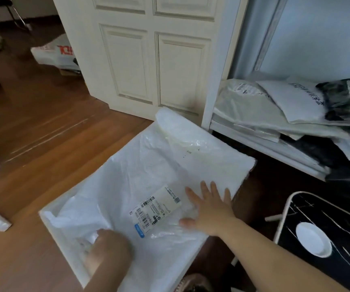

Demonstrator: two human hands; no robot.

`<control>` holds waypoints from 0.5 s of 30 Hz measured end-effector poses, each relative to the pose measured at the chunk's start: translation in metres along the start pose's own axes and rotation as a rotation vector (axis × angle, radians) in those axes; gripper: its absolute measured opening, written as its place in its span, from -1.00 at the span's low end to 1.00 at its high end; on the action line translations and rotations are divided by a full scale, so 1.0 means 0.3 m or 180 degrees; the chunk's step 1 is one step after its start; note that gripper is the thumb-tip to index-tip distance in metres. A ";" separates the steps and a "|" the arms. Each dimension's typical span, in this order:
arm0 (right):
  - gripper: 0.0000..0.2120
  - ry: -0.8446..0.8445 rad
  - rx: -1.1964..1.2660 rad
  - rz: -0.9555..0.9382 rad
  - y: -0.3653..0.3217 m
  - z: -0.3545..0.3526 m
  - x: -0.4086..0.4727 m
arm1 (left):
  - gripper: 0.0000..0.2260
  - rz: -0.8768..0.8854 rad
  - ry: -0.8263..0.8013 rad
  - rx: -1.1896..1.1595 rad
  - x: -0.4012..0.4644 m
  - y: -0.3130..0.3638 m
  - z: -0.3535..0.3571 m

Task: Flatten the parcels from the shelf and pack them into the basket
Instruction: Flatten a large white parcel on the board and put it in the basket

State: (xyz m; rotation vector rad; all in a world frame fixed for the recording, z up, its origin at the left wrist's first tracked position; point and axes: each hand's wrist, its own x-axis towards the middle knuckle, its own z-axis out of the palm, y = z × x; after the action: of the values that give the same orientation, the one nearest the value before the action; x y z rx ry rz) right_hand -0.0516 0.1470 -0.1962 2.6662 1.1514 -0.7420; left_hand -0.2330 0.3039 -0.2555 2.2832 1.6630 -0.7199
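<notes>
Pressing the white parcel [148, 180] flat, we spread our right hand [210, 209] open at four o'clock while left fingers [104, 239] pinched its seven-o'clock corner taut.

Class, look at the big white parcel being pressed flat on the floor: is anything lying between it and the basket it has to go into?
Nothing visible blocks it. The white parcel lies under both hands, and the black basket stands just to its right, with only bare dark floor between them.

A home: wooden floor [43, 133], white panelled door [155, 60].
</notes>
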 end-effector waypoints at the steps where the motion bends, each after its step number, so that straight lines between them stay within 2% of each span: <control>1: -0.07 -0.0018 -0.0138 -0.0029 -0.005 0.005 0.011 | -0.43 -0.0079 -0.0153 0.0276 0.000 0.009 -0.003; 4: -0.04 -0.0091 -0.0541 -0.0082 -0.013 0.018 0.052 | -0.45 0.0006 -0.0119 0.0825 0.033 0.040 -0.011; 8: 0.04 -0.0387 -0.0921 -0.0077 -0.039 0.056 0.110 | -0.57 0.0133 -0.0269 0.1046 0.061 0.045 0.001; 13: -0.03 -0.0762 -0.0976 -0.0075 -0.061 0.087 0.177 | -0.53 0.0171 -0.0547 0.1139 0.154 0.033 0.121; 15: -0.05 -0.0846 -0.1064 -0.0113 -0.062 0.098 0.200 | -0.58 0.0314 -0.0629 0.1362 0.142 0.065 0.120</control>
State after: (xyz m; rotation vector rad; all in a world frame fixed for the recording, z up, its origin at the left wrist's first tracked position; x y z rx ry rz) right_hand -0.0412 0.1892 -0.2501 2.2051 1.1395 -0.8004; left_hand -0.2137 0.3163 -0.3100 2.4421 1.4007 -1.3370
